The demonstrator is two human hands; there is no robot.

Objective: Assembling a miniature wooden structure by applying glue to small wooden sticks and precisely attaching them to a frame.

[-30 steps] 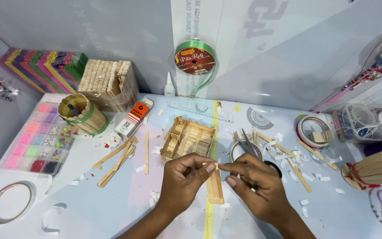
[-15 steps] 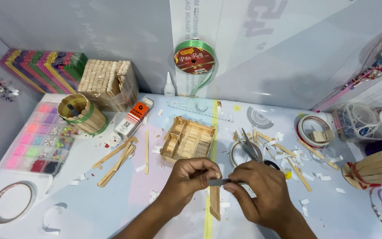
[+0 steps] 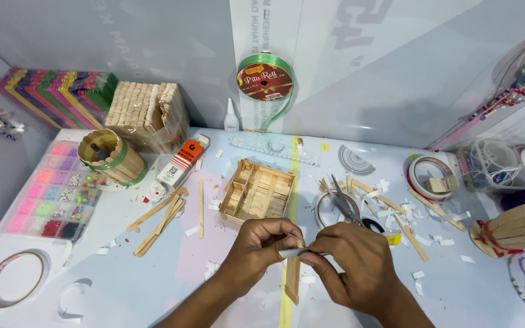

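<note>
My left hand (image 3: 256, 252) and my right hand (image 3: 350, 264) meet at the near middle of the table. Together they pinch a flat wooden craft stick (image 3: 292, 280) that points toward me, with a small strip of white tape (image 3: 291, 252) across its upper end between my fingertips. Just beyond my hands lies a shallow tray built of craft sticks (image 3: 256, 192) with small compartments. Scissors (image 3: 343, 203) rest on a tape roll to the right of the tray.
Loose craft sticks (image 3: 159, 218) lie at left, near a stick-built cup (image 3: 112, 156), a glue tube (image 3: 180, 161) and a bead organiser (image 3: 50, 191). A block of sticks (image 3: 147, 115) and a green ribbon spool (image 3: 264, 79) stand at the back. Tape rolls (image 3: 14, 278), another roll (image 3: 431, 176) and a stick holder (image 3: 518, 228) sit around.
My hands have come together and dropped lower over the stick. The white tape strip now lies pressed across the stick's top end instead of being held stretched between my fingers.
</note>
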